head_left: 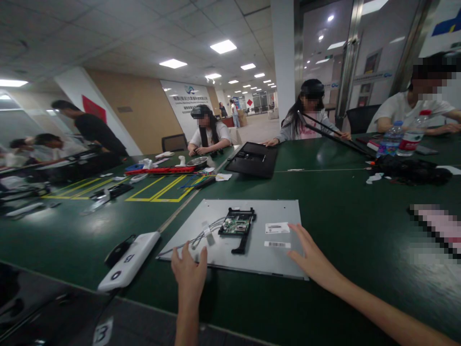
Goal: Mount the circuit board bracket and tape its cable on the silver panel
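Note:
A grey metal panel (252, 254) lies flat on the green table (342, 216) in front of me. A small green circuit board (237, 224) in a black bracket sits on it, with grey wires (201, 235) running to the left. Two white barcode labels (277, 228) are stuck near its right side. My left hand (189, 274) rests at the panel's near left edge, fingers extended, holding nothing. My right hand (311, 257) lies flat on the panel's near right corner, fingers spread.
A white device (129, 262) lies left of the panel. A black monitor back cover (254, 159) sits farther back. Several people sit round the table. Water bottles (403, 137) and a black bundle (410, 170) are at the right. Yellow tape lines and tools mark the left table.

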The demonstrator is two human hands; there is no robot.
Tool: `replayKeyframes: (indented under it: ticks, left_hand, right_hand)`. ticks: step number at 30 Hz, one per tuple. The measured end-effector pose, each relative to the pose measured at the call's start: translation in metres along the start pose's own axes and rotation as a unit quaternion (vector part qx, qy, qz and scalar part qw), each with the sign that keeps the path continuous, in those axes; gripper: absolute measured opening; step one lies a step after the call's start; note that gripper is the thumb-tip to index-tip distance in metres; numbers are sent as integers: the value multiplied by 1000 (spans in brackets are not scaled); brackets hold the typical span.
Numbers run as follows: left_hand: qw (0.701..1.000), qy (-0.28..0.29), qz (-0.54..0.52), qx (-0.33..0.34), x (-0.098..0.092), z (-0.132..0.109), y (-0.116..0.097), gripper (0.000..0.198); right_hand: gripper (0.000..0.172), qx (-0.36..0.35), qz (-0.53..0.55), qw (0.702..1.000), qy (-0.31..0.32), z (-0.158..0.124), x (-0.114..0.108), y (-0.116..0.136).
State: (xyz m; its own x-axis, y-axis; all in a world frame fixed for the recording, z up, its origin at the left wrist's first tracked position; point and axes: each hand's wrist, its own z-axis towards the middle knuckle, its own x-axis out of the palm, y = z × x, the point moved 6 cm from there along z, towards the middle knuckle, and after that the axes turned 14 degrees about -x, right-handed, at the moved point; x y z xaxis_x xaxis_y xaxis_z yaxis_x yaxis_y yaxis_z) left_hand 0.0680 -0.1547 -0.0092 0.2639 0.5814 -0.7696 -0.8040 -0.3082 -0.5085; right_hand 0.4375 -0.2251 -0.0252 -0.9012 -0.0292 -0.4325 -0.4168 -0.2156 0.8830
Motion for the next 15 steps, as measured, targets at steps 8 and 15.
replayKeyframes:
  ticks: [8, 15]
  left_hand:
    - [1000, -9, 19, 17, -5, -13, -12, 59]
    - [997, -26, 28, 65, -14, -29, -31, 53]
  right_hand:
    - [60, -64, -186, 972, 129, -2, 24, 22]
    - [64, -88, -246, 952, 157, 0, 34, 29]
